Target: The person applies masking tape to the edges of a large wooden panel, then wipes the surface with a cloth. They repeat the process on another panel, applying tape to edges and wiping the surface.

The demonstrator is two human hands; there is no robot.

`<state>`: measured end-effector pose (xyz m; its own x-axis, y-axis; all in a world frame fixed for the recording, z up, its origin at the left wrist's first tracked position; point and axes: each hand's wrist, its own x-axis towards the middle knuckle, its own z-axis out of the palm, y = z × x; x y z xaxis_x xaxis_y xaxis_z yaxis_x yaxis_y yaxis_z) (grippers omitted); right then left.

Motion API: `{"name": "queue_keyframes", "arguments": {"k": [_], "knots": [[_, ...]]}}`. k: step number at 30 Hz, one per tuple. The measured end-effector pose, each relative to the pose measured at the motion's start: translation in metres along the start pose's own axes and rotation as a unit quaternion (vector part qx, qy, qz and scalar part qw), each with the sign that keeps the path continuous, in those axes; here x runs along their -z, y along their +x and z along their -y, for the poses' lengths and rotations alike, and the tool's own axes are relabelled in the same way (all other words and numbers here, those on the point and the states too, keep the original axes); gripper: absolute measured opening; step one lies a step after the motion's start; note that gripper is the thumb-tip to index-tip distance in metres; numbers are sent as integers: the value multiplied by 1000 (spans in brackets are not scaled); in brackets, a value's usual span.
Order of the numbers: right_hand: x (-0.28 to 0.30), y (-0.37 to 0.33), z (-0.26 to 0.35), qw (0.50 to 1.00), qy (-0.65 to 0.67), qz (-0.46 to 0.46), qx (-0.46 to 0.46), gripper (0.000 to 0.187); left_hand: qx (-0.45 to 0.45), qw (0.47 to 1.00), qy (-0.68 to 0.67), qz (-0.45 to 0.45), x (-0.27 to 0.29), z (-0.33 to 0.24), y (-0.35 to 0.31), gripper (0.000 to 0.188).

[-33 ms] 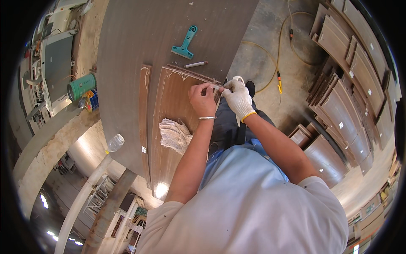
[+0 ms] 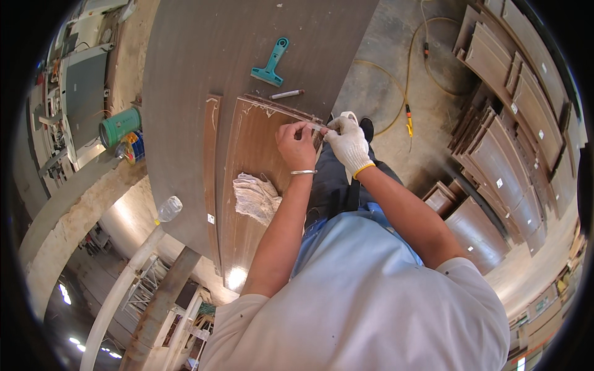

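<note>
1. The left hand (image 2: 296,141), bare and wearing a metal bracelet (image 2: 303,172), and the right hand (image 2: 348,143), in a white knitted glove with a yellow cuff, meet near the middle of the frame. Fingertips of both hands are pinched on 1 small pale strip (image 2: 316,127).
2. That strip is between the 2 hands, by the right edge of a brown panel (image 2: 260,133) lying on the counter (image 2: 176,74).
3. In the left of the frame, a green cylindrical container (image 2: 119,128) appears tilted beside the counter; its contents cannot be made out.
4. Just below it is a blue-and-yellow can (image 2: 134,148); what it holds is also unclear.
5. Lower, by the counter's left edge, a clear plastic bottle (image 2: 171,208) with a yellow cap (image 2: 158,221) appears tipped; I cannot tell whether it holds liquid.
6. A crumpled pale cloth (image 2: 255,196) lies on the panel, near the left forearm. A narrow brown board (image 2: 211,154) lies just left of the panel.
7. Above the panel are a teal scraper (image 2: 271,65) and a whitish pen-like stick (image 2: 286,94).
8. At upper right, a hose (image 2: 407,74) with a yellow nozzle (image 2: 409,126) lies on the floor, near stacked brown panels (image 2: 495,151).
</note>
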<state>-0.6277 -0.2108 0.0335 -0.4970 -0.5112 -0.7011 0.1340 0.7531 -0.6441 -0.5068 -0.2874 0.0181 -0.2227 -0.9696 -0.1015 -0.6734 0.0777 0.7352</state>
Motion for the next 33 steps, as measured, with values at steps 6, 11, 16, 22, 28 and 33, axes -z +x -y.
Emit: {"name": "queue_keyframes", "arguments": {"k": [6,11,16,22,28,33], "knots": [[-1,1,-4,999,-9,-7,37,31,4,999,32,-5,-2,-2,1,8],[-4,2,-8,998,-23,-36,52,31,75,996,46,-15,-3,5,14,13],[-5,3,-9,998,-30,-33,45,34,69,997,15,-9,11,11,29,24],[-1,6,-5,999,-23,-9,38,36,-77,955,284,29,18,4,24,52],[9,11,-12,998,-45,16,47,45,46,949,299,91,34,3,58,54],[8,15,-16,997,-25,4,78,53,-31,916,383,117,21,-17,35,63]]}}
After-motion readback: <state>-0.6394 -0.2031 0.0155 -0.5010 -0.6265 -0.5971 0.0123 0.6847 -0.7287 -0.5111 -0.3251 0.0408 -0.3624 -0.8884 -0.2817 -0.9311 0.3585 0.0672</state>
